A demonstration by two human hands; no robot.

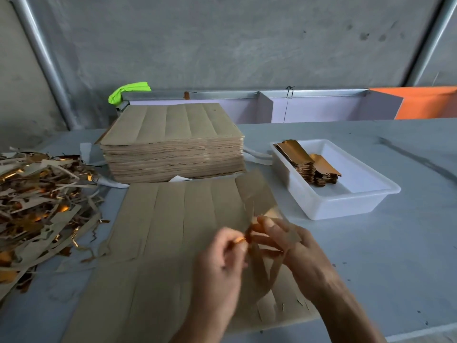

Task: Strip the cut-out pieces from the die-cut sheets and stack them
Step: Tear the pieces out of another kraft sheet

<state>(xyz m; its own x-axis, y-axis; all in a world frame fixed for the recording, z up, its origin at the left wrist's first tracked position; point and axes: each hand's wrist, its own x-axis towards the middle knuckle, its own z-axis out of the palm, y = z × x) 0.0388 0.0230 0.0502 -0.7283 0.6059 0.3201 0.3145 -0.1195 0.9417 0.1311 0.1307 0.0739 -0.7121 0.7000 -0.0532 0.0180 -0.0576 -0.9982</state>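
Pinched between thumb and fingertips of my left hand [222,253] is a thin strip of waste [247,237], gold on one face and brown on the other; my right hand [291,246] pinches the same strip just beside it, fingers curled, while a cut-out piece [259,194] stands tilted up behind those fingers, its far end lifted off the sheet; loose brown strips [265,271] curl down between my two hands.

Both hands hover over one die-cut sheet [168,231] lying flat on the table [395,256], brown side up, slit into long parallel panels; I count five slits across it, though my hands hide part of the near right corner, where the edge is torn ragged.

Beyond that sheet, touching its far edge or nearly so, sits one tall stack of uncut-looking sheets [173,154], too many to count. Right of the sheet, near but apart, is one white plastic tray [346,206]; inside it, at its far left corner, are two stacks of stripped pieces [306,164], gold face up, one taller than the other and touching. Left of the sheet lies one loose heap of scrap [39,204], brown and gold ribbons tangled together. Behind the tall stack, one bright green thing [128,91] rests on a metal rail [235,94].
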